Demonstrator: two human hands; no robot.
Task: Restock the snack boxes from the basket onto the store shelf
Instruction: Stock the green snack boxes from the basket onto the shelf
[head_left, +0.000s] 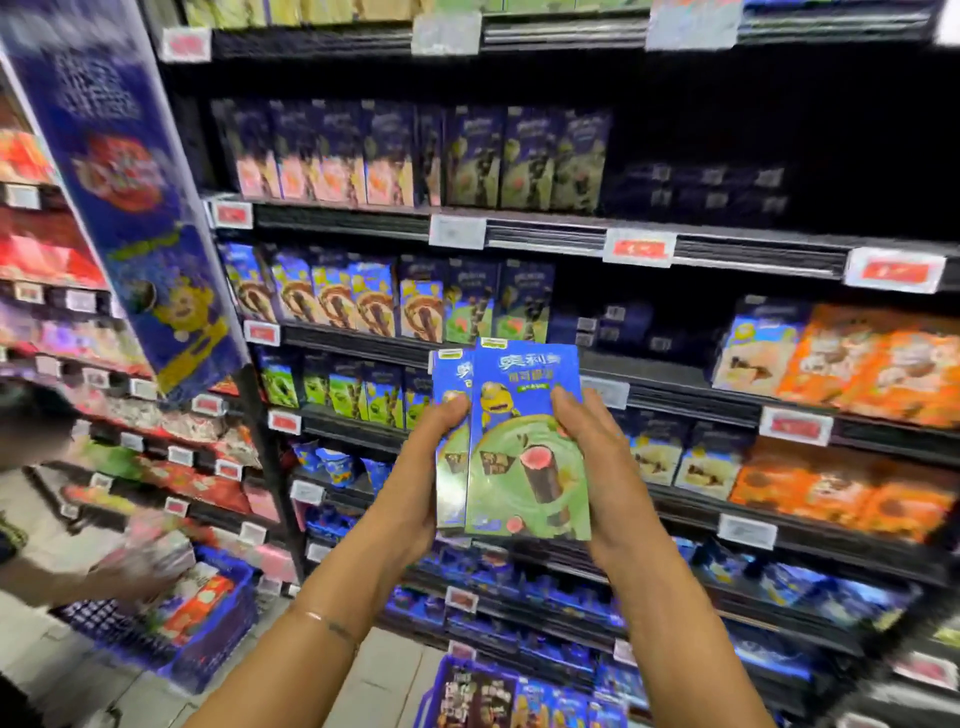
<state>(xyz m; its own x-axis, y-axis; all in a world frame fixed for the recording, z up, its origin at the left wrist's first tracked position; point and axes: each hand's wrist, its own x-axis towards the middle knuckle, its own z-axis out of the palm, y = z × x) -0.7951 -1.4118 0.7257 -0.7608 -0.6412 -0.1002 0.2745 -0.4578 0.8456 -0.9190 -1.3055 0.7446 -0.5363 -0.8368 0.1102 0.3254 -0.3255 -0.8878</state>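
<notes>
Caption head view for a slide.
Left hand and right hand hold snack boxes before the shelf, basket below.

Two snack boxes (527, 441), blue on top and green below, printed with a yellow cartoon figure and chocolate rolls, stand upright and overlapped. The left hand (421, 467) and right hand (597, 467) grip them in front of the black store shelf (545, 236). Below, a blue basket (440, 678) holds more boxes.

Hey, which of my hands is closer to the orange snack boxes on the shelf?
Right. The right hand grips the held blue-and-green snack boxes on the side facing the orange snack boxes; the left hand grips their far side.
</notes>
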